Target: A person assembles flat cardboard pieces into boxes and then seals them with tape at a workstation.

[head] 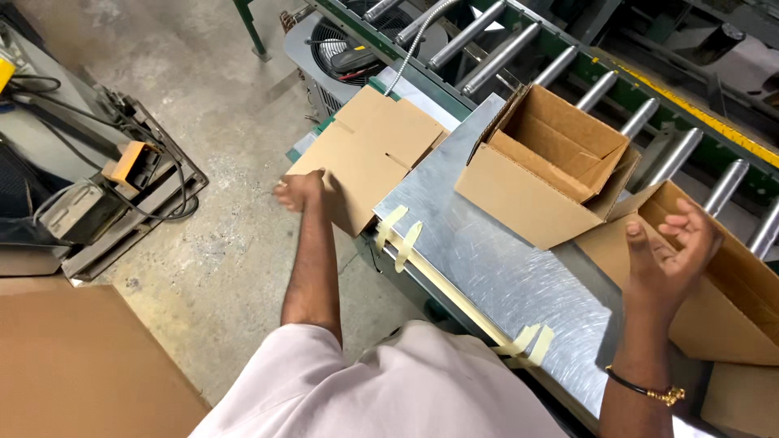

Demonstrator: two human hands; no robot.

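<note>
The left hand is gripping the edge of a flat cardboard sheet lying by the shiny metal table, while the right hand is hanging open, fingers apart, beside a brown box.

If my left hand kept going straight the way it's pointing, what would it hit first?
The left hand already meets the near edge of the flat cardboard sheet; going on, it would slide along that sheet, though depth is unclear.

The person wears a pale pink short-sleeved shirt, both forearms bare below it, and on the wrist under the right hand a thin dark bracelet with a small gold clasp.
</note>
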